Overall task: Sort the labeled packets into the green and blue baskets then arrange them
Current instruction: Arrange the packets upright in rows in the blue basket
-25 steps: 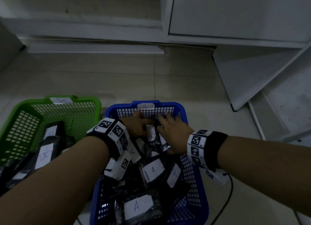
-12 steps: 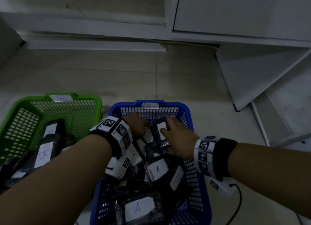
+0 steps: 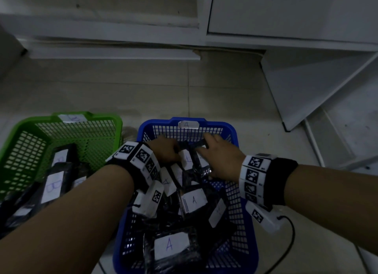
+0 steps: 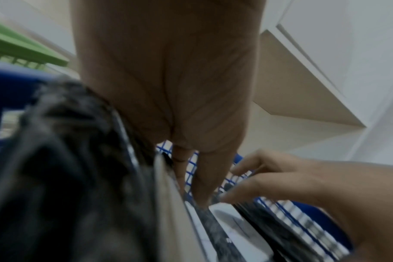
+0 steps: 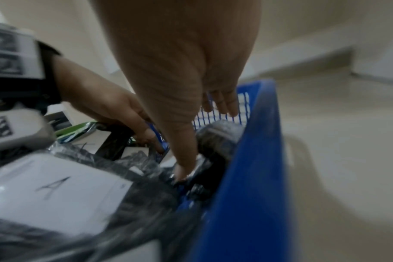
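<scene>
The blue basket [image 3: 245, 222], tagged A on its far rim, holds several black packets with white A labels [image 3: 193, 200]. The green basket [image 3: 26, 128] to its left holds black packets labelled B [image 3: 53, 185]. Both hands are inside the far end of the blue basket. My left hand [image 3: 165, 150] reaches down with straight fingers [image 4: 200, 186] beside upright packets. My right hand [image 3: 221, 157] is spread, its fingers [image 5: 222, 106] straight near the far wall and its thumb [image 5: 184, 156] pressing down on a packet. A black packet [image 3: 196, 144] lies between that thumb and the fingers.
The baskets stand side by side on a tiled floor [image 3: 143, 89]. White cabinets [image 3: 286, 11] run along the back. A white panel [image 3: 306, 85] leans at the right. A black cable [image 3: 290, 232] trails from the right wrist device.
Both hands stay at the far end of the blue basket. The right hand's fingers have reached further toward the far wall, and a black packet now shows between its thumb and fingers.
</scene>
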Demonstrator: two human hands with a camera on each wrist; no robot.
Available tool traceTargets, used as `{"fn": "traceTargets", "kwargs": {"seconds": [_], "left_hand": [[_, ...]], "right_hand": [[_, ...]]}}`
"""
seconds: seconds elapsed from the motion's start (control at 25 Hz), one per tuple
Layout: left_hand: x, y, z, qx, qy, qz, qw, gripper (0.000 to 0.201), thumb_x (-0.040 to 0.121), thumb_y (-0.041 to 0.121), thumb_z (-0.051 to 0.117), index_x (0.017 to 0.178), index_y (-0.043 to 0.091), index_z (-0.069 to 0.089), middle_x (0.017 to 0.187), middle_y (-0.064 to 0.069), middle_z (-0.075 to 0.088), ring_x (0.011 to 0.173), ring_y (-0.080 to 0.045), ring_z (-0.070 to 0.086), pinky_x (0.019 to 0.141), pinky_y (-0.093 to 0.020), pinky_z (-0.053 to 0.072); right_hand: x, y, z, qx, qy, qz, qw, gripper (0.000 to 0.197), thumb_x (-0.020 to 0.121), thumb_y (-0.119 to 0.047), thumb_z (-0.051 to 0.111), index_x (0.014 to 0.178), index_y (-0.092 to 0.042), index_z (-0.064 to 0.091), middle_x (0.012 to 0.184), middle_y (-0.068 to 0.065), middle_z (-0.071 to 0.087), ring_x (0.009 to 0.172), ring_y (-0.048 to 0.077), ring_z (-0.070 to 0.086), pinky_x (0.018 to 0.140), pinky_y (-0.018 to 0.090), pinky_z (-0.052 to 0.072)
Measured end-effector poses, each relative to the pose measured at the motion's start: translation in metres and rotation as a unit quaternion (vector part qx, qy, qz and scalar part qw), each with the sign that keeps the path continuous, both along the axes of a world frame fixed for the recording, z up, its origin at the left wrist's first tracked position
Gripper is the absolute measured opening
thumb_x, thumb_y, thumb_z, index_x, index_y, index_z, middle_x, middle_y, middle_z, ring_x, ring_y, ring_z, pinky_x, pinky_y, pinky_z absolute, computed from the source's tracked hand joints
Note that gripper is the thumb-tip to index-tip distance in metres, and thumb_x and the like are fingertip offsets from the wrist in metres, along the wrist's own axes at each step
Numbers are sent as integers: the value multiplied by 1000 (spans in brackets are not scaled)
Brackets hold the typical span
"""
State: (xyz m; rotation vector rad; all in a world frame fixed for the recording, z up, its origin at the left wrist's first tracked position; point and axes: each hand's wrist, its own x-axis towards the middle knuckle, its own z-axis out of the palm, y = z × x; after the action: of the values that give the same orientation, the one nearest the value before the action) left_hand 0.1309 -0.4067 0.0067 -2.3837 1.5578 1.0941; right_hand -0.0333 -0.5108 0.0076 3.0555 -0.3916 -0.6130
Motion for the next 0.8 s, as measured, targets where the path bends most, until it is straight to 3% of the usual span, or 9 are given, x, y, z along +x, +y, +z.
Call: {"fn": "traceTargets", "kwargs": {"seconds": [0.12,0.2,0.28,0.4,0.52,0.6,0.68,0.8], "left_hand": [[1,0,-2,-5,22,13,1000,47,91,34,55,134,17,48,137,-6,51,124,-24,49,105,-34,40],[4,2,-5,1,27,11,1000,48,89,38,57,134,20,49,138,-4,50,125,-23,48,108,-35,39],[7,1,-9,8,51,12,999,48,88,40,60,131,21,54,136,-2,52,124,-20,49,108,-34,39],[9,0,-7,15,81,8,997,45,88,36,62,129,20,56,135,0,55,123,-16,51,106,-27,39],[7,-3,-9,-10,98,10,995,44,88,31,62,129,17,57,135,0,54,122,-15,50,103,-23,37],[7,-5,-11,-8,90,6,996,47,87,35,62,131,18,55,136,-1,50,124,-17,48,107,-27,36],[5,-8,-12,8,80,-8,997,51,87,40,61,133,20,53,140,0,45,128,-19,44,111,-33,34],[-1,-13,-9,-13,78,-32,996,49,89,36,59,133,17,53,144,1,39,129,-19,42,111,-33,33]], "right_hand": [[-5,-14,13,-44,-51,-3,998,81,68,-67,62,133,-22,47,130,6,42,126,27,33,111,42,23],[-12,-23,16,-27,-94,-46,994,71,75,-65,57,133,-24,49,128,2,46,125,24,33,108,40,25],[-20,-24,10,9,-64,-58,996,74,77,-64,55,139,-26,42,131,1,47,128,23,32,112,43,21],[-25,-17,-5,24,-18,-57,998,87,77,-66,55,148,-24,27,146,7,35,139,26,23,118,52,2],[-28,-19,-6,10,19,-46,999,101,72,-69,60,151,-27,12,158,14,6,146,33,2,117,54,-9],[-32,-22,-5,-6,31,-24,999,104,69,-67,64,151,-29,11,158,15,6,146,33,5,117,54,-8],[-32,-23,-4,-11,8,-20,1000,106,63,-67,68,149,-32,16,154,12,20,142,30,15,117,54,-3],[-25,-18,-1,-13,-23,-30,999,105,59,-68,68,147,-36,20,145,5,32,136,29,23,115,59,3]]}}
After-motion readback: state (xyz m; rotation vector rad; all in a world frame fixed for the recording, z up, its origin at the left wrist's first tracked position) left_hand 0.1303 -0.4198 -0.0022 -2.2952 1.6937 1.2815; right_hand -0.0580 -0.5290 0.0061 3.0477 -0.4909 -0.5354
